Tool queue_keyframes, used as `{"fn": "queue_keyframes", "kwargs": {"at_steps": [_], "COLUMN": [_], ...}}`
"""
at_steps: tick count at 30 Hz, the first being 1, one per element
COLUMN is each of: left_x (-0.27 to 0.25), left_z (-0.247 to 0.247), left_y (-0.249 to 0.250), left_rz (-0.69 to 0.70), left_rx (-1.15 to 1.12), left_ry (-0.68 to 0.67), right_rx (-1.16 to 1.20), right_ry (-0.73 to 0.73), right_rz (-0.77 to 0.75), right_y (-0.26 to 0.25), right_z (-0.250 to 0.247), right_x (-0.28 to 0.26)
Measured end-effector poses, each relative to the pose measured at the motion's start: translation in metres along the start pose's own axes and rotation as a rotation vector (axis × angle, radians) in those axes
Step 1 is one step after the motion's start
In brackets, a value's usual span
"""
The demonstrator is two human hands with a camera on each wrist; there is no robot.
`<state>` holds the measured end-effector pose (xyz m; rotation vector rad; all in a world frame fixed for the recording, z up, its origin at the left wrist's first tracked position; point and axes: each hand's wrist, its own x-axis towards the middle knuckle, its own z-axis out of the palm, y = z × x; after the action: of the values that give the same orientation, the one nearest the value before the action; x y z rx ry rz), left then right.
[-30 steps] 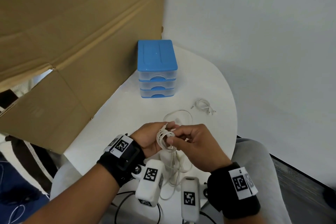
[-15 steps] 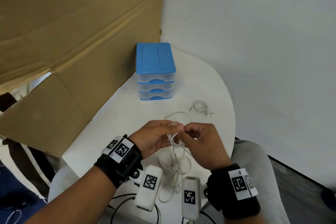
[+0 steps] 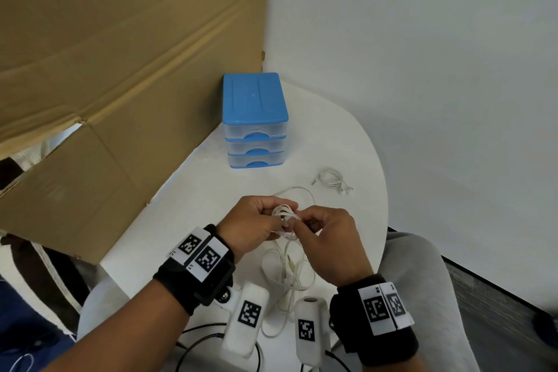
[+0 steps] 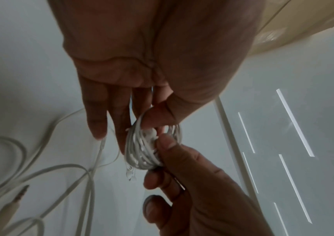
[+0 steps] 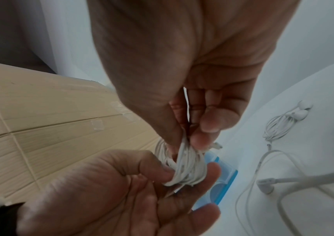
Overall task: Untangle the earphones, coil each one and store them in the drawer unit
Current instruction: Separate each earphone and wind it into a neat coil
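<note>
Both hands are on the same little coil [image 3: 285, 214] right now, held up between them: left hand [image 3: 252, 225] has it looped round its fingers with the thumb clamped on top, right hand [image 3: 327, 238] pinches the side of the bundle with thumb and forefinger. Looks like the winding on this one is close to done, with the coil pretty tight in the wrist views

Loose cable [image 3: 290, 275] lies below the hands toward the body, plugs showing, and I can't tell how much of it belongs to the coil. Another wound set [image 3: 330, 179] sits on the table [image 3: 193, 190] just past the right hand. The drawer unit [image 3: 254, 121] is further out, beyond both hands, all three drawers shut

Handling-wise this stuff is super light, floppy and springy, so I'd guess the coil pops open the second the pinch lets go. Best grip is across the whole bundle, not on a bud or plug
</note>
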<state>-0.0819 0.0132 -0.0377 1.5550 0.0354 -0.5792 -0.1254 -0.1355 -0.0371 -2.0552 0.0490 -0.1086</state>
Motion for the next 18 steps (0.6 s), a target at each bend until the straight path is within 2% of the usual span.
{"fn": "queue_keyframes", "kwargs": {"at_steps": [7,13,18], "left_x": [0.003,0.002,0.001], "left_z": [-0.003,-0.008,-0.008], "left_y": [-0.001,0.002,0.001], "left_rz": [0.086,0.072,0.115], "left_rx": [-0.035,-0.054,-0.037], "left_ry": [0.04,-0.039,-0.063], "right_rx": [0.009,0.182,0.335], "right_ry": [-0.004,-0.089,-0.128], "right_rz": [-0.033,0.026,0.072], "right_y": [0.003,0.004,0.002], "right_z": [0.001,-0.006,-0.008], "right_x": [0.001,0.003,0.003]}}
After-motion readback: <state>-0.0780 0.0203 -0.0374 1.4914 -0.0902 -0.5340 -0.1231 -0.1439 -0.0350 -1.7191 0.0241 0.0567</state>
